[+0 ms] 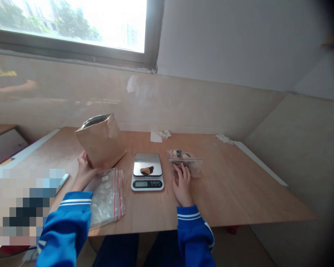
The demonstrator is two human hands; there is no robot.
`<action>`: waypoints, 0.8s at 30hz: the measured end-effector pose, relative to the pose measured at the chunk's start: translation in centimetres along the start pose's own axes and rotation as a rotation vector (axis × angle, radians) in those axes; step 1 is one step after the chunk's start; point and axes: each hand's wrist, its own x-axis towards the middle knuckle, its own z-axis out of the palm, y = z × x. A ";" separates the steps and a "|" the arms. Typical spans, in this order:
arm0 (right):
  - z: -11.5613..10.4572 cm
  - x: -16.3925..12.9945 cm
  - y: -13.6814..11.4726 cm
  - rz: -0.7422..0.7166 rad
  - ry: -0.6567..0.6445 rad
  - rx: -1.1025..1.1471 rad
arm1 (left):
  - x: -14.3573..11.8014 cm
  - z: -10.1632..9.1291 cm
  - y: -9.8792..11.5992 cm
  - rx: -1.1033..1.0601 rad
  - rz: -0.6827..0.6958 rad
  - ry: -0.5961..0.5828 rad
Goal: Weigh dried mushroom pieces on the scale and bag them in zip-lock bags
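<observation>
A brown kraft paper pouch point(101, 142) stands tilted with its mouth open. My left hand point(85, 172) grips its lower left side, fingers against the far edge and thumb toward the front. In the middle, a kitchen scale point(148, 183) carries a few small brown dried pieces point(147, 170) on its metal plate. To the right of the scale lies a clear zip bag point(195, 167) with pale and dark pieces inside. The fingers of my right hand point(183, 185) rest apart on top of this bag. What its display reads is too small to tell.
Flat clear zip bags point(104, 200) with red seals lie beside my left forearm. Crumpled tissue point(164, 134) and a white paper point(156, 137) sit near the wall, with another tissue point(224, 139) farther right. A blurred-out patch point(19, 207) covers the lower left.
</observation>
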 end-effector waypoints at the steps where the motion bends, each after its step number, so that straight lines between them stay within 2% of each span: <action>1: 0.0 0.0 0.1 0.000 0.001 0.001 | 0.1 0.3 -0.1 -0.030 -0.013 -0.048; 4: -0.1 0.2 -0.1 0.007 0.014 0.014 | 0.0 1.0 -0.9 0.017 -0.182 -0.174; 6: -0.6 0.5 -0.9 0.022 0.056 0.031 | -0.3 1.2 -1.7 0.071 -0.254 -0.205; 9: -2.1 1.2 -4.3 0.021 0.144 0.085 | -0.6 1.3 -2.2 0.063 -0.153 -0.182; 12: -4.1 1.7 -9.9 -0.087 0.137 0.239 | -1.2 1.1 -1.5 0.050 -0.027 -0.203; 15: -5.3 2.1 -15.6 -0.298 0.008 0.407 | -1.8 1.0 -0.6 0.037 0.049 -0.242; 18: -5.4 2.6 -18.8 -0.424 -0.145 0.456 | -2.0 1.0 -0.8 0.018 0.101 -0.258; 20: -5.1 3.2 -19.4 -0.370 -0.257 0.433 | -1.9 1.2 -1.4 0.012 0.111 -0.273; 24: -3.8 4.6 -19.0 -0.205 -0.498 0.433 | -1.8 1.5 -2.3 0.030 0.103 -0.276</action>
